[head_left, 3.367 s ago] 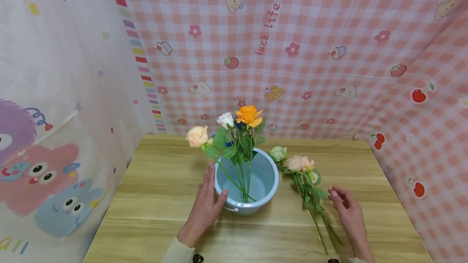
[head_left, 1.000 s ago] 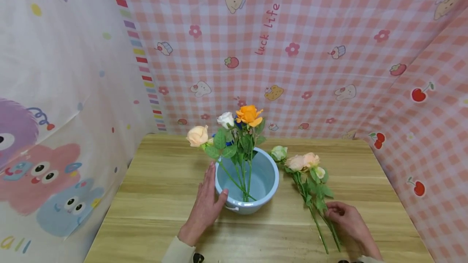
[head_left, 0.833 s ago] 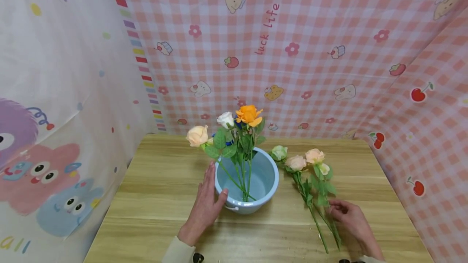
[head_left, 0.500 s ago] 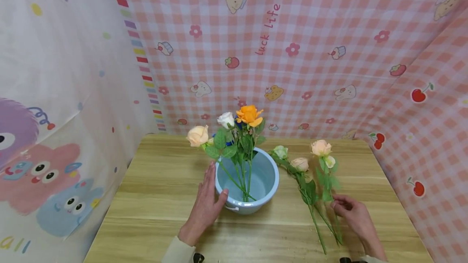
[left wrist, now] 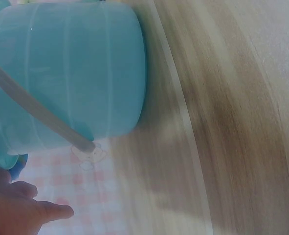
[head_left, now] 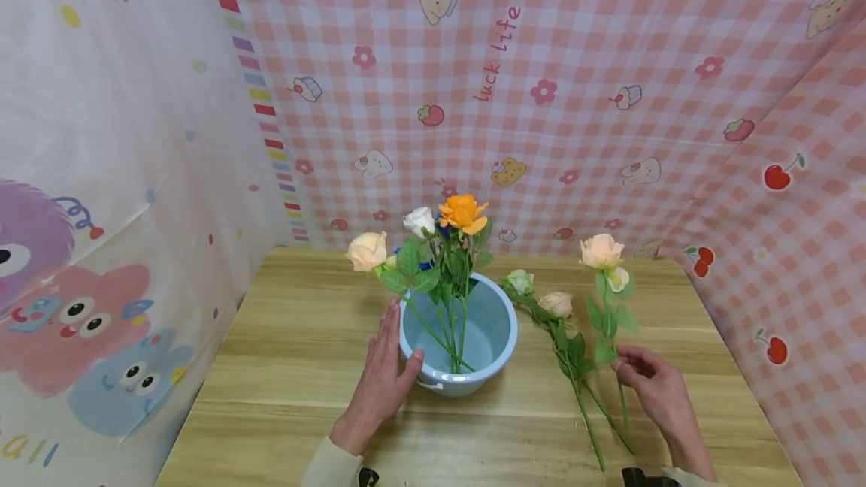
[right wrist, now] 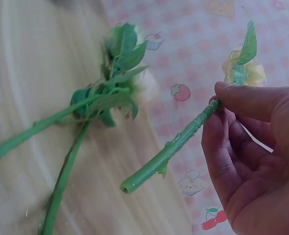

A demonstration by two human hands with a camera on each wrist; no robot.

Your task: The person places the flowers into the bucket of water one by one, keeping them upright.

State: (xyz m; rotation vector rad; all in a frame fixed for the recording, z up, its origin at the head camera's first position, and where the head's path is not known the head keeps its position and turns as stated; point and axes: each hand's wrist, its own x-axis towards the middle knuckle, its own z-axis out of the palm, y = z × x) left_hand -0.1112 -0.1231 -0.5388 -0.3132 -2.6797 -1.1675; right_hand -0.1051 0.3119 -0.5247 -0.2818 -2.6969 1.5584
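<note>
My left hand rests against the left side of a light blue bucket, fingers extended along its rim. Inside the bucket lean a peach rose, a white rose, an orange rose and something blue, partly covered by leaves. Between thumb and fingers, my right hand pinches the green stem of a pale peach rose with a smaller bud, raised off the table. In the right wrist view the cut end of its stem sticks out below the pinch.
A pale green rose and a pink rose lie on the wooden table between the bucket and my right hand, stems towards me. Behind the table hangs a pink checked cloth. The bucket's handle hangs down its side.
My right hand has taken hold of the peach rose's stem and drawn it up and right, away from the flowers lying on the table. My left hand stays at the bucket.
</note>
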